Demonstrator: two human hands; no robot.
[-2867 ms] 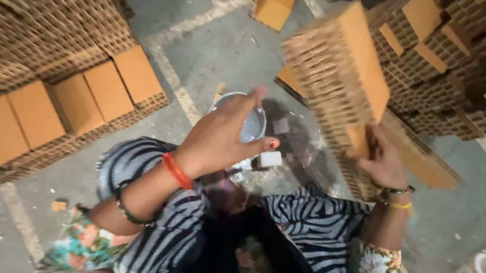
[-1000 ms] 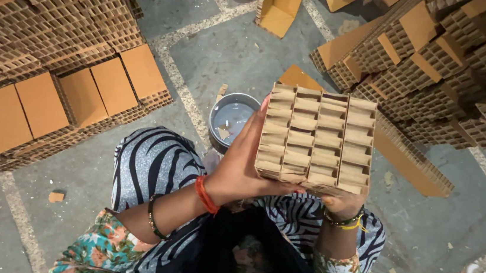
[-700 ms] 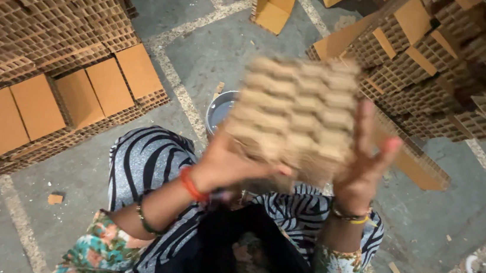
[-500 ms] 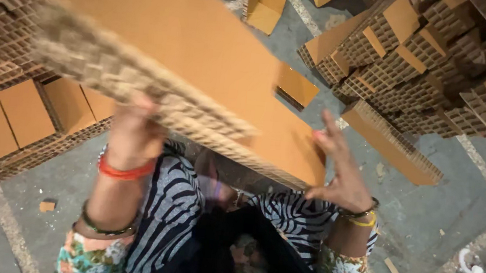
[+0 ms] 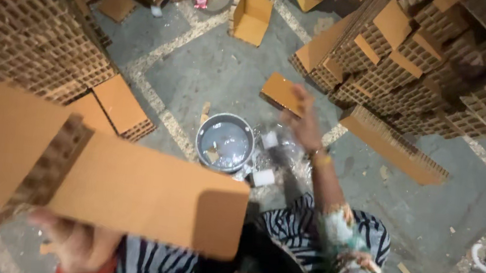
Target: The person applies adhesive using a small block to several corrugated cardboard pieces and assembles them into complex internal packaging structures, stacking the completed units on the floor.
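Holding up a big flat cardboard block [image 5: 131,191] from below, the left hand [image 5: 75,245] sits at the bottom left, with its fingers pressed up under the block; the picture is blurry there, so I cannot tell how tightly it grips. The block fills the near left side and has a honeycomb edge on its left end. The right hand [image 5: 302,121] is stretched out over the floor [image 5: 225,75], fingers spread apart, holding nothing, and blurred. It is just beside a small cardboard piece [image 5: 281,93] and near a round grey bucket [image 5: 226,142]. Some white bits [image 5: 264,178] lie by the bucket. Tall stacks of cardboard blocks [image 5: 440,60] stand at the right and left.
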